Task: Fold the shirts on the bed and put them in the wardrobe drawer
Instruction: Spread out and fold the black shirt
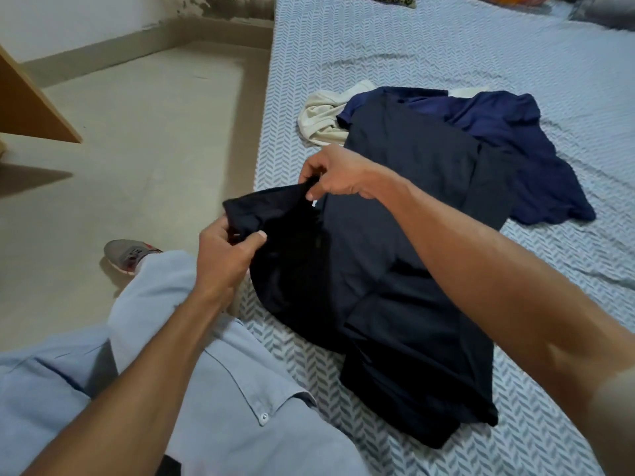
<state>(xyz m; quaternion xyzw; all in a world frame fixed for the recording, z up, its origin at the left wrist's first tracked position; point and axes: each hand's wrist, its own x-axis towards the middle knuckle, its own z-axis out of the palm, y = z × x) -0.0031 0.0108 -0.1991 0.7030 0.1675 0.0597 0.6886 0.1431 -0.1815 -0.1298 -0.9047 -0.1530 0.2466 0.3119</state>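
Chevron-sheeted bed (pixel 429 46) beside beige floor (pixel 154 139); left hand (pixel 225 255), right hand (pixel 335 175) pinch black shirt (pixel 395 269).

Dark shirt (pixel 395 269) on bed (pixel 446 46), near its left edge. Left hand (pixel 223 259) and right hand (pixel 335 175) on shirt's left end. Two more shirts behind it: one (pixel 324 116) left, one (pixel 515 142) right. Floor (pixel 154 149) left of bed; shoe (pixel 129 254) on floor.
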